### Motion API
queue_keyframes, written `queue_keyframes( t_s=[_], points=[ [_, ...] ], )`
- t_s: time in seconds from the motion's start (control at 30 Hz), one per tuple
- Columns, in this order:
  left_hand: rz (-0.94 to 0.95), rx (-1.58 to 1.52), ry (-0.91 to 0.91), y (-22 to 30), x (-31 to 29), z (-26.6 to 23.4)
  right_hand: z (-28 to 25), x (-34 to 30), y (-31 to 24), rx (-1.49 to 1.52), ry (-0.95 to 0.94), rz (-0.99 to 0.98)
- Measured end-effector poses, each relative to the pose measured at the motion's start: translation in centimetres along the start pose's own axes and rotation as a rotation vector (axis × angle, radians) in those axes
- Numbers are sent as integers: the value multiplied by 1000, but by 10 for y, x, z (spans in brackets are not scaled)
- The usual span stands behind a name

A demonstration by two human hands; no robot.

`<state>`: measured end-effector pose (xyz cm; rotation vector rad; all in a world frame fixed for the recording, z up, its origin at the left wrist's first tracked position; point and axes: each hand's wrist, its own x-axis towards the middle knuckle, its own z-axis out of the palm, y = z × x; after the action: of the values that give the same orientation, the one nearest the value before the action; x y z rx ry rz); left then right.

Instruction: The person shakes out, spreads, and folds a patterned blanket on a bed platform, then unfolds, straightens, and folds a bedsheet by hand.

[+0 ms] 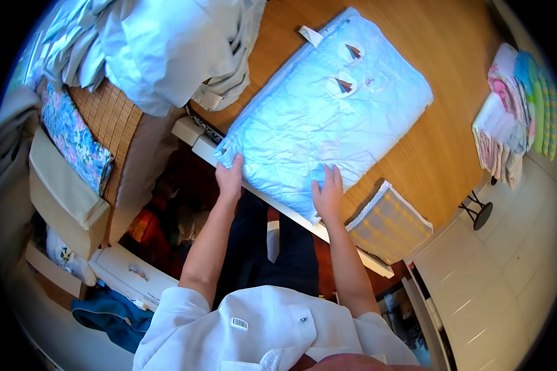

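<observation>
A folded light-blue quilt (328,117) lies on the wooden table, tilted toward the far right, with two small dark-and-white motifs on top and a white tag at its far left edge. At its near left corner my left hand (229,179) grips the edge, thumb on top and the other fingers partly hidden. My right hand (329,195) rests on the near edge further right, its fingers stretched out over the fabric and the thumb apart. Close beside that hand lies a folded yellow-and-grey checked cloth (391,224) with a white border.
The wooden table (458,133) spreads beneath the quilt. Folded textiles (507,114) are stacked at the far right. Pale crumpled bedding (161,49) is heaped at the far left, near a floral cloth (74,136). A white drawer (133,272) stands left of my legs.
</observation>
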<state>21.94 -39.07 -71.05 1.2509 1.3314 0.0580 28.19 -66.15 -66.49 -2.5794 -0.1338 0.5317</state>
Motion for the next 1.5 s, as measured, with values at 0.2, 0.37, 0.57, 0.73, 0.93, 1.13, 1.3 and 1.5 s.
queue_keyframes(
  t_s=[0.2,0.37,0.57,0.73,0.93,1.13,1.3,1.5],
  points=[
    [457,664,52,15,19,-25,22,-44,29,-16,278,228],
    [239,621,-299,35,42,-20,25,-66,78,946,-64,1007],
    [-21,714,-570,47,65,-17,36,-75,91,1277,-137,1027],
    [-21,662,-525,56,44,0,32,-81,117,1354,-142,1049],
    [-239,-76,-611,77,-1,-33,-19,-128,81,1698,-187,1107],
    [-359,-362,-726,34,-72,-50,-4,-170,0,1966,-313,1215],
    [-562,-345,-704,1,-94,-53,18,-179,-24,1877,-332,1385],
    [-629,-563,-600,-24,-90,-45,4,-175,-29,1973,-344,1330]
  ],
)
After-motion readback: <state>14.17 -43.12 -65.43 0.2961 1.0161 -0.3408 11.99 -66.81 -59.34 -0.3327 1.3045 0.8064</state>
